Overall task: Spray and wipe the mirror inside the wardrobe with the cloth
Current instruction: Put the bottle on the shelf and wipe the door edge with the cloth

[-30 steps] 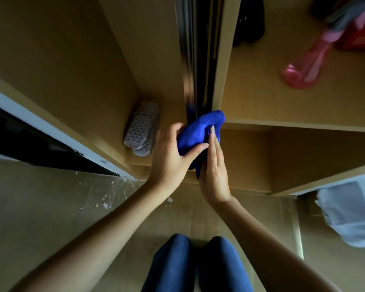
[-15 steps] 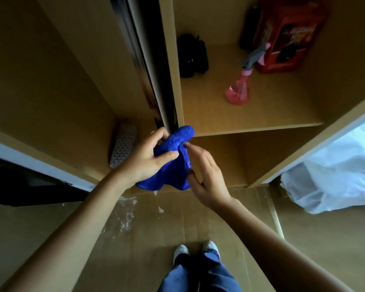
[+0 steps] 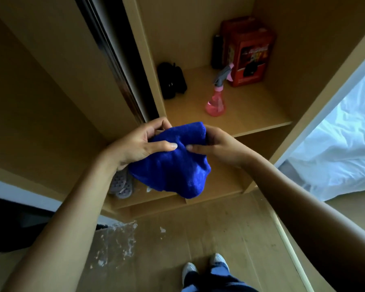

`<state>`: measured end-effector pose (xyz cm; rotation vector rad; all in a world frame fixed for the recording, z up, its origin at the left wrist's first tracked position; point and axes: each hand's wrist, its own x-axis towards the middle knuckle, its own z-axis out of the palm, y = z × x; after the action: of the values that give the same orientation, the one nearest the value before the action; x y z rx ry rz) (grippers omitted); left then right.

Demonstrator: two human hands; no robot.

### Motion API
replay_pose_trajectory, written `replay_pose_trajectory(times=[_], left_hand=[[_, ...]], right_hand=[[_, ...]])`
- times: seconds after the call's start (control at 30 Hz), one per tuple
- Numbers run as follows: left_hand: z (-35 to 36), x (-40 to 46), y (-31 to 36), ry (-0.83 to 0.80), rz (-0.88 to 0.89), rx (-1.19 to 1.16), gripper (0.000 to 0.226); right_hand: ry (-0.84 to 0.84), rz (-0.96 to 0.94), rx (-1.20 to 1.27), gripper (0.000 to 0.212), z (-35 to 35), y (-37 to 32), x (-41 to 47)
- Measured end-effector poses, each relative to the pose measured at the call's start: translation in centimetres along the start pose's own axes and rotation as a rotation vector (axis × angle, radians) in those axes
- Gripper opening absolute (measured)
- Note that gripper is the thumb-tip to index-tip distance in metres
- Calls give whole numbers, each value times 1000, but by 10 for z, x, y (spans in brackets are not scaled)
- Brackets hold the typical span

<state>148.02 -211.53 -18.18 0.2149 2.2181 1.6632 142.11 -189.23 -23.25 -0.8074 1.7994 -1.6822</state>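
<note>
Holding a blue cloth (image 3: 173,161) between them, the left hand (image 3: 139,144) and right hand (image 3: 217,144) each close fingers and thumb on its upper edge, the thumbs nearly meeting on the front; the bunched fabric hangs below both hands. Beyond the right hand, a pink spray bottle (image 3: 216,98) stands upright on the wardrobe shelf (image 3: 257,114), near a red box (image 3: 249,51). Above the left hand runs the dark mirror edge (image 3: 118,66). Grey slippers (image 3: 121,184) lie just under the left wrist.
</note>
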Motion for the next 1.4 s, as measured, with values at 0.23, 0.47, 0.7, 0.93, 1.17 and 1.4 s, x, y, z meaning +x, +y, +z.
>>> replay_pose_trajectory(times=[0.23,0.47,0.7,0.93,1.17,1.4], left_hand=[[-5,16,-2,-7,-137,15,31],[8,18,-46,-40,-320,-544,85],[78,34,-85,201,-326,-1338,99],[90,38,-80,133,-298,-989,58],[90,47,-76,84,-413,-715,52],[92,48,-77,-21,-449,-565,52]], right_hand=[[0,10,-104,26,-20,-30,-12],[-114,113,61,31,-39,-45,-28],[164,227,542,46,-51,-33,-38],[238,597,636,45,-76,5,-58],[271,679,566,47,-71,38,-76],[172,647,365,71,-62,45,-89]])
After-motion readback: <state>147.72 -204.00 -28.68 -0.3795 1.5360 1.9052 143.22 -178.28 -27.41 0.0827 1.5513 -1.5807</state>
